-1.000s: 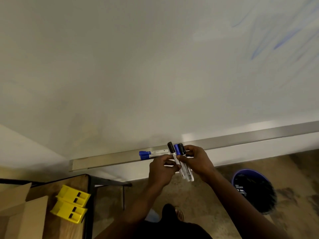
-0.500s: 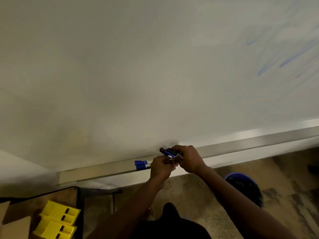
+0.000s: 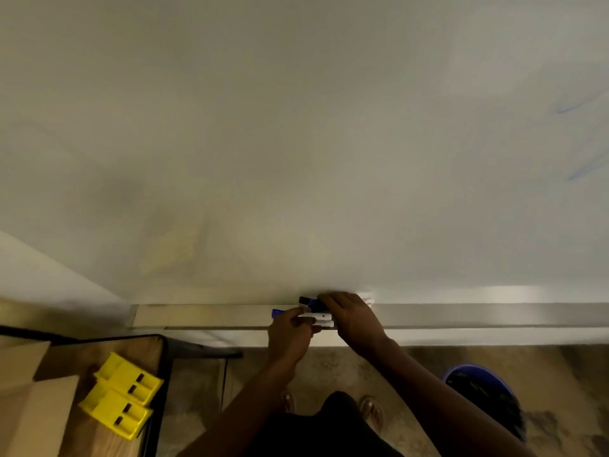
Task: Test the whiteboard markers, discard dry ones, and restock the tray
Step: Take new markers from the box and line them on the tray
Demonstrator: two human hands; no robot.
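Both grips are on markers at the tray. Your left hand (image 3: 290, 329) is curled around the white barrel of the blue-capped marker (image 3: 301, 314); your right hand (image 3: 351, 316) covers a bundle of markers (image 3: 309, 301), fingers bent over them, only dark and blue cap ends poking out to the left. Exact finger contact under the right palm is hidden.

Key relation: every marker lies with its long axis along the tray (image 3: 211, 315), caps pointing left, barrels running right under your right hand. The bundle sits on the wall side of the tray, the single marker on the near side, the two nearly touching. Right hand is nearer the bundle, left hand nearer the single one. Judgement: restock step, markers being laid down flat; letting go should mean just lifting the fingers straight up, since smooth round barrels could roll off the shallow lip.

Nearest you, the counter (image 3: 92, 437) at lower left is wood-grain with a dark edge; on it are two bright yellow plastic boxes (image 3: 122, 395) with dark slots, plus cardboard (image 3: 29, 417). Lower right on the mottled floor is a blue bin (image 3: 487, 394) with a dark liner, probably for the dry ones.

Tray is brushed metal, long and narrow. Beyond it the whiteboard (image 3: 296, 143) is glossy, smudged, with faint blue strokes (image 3: 573, 108) at far right.
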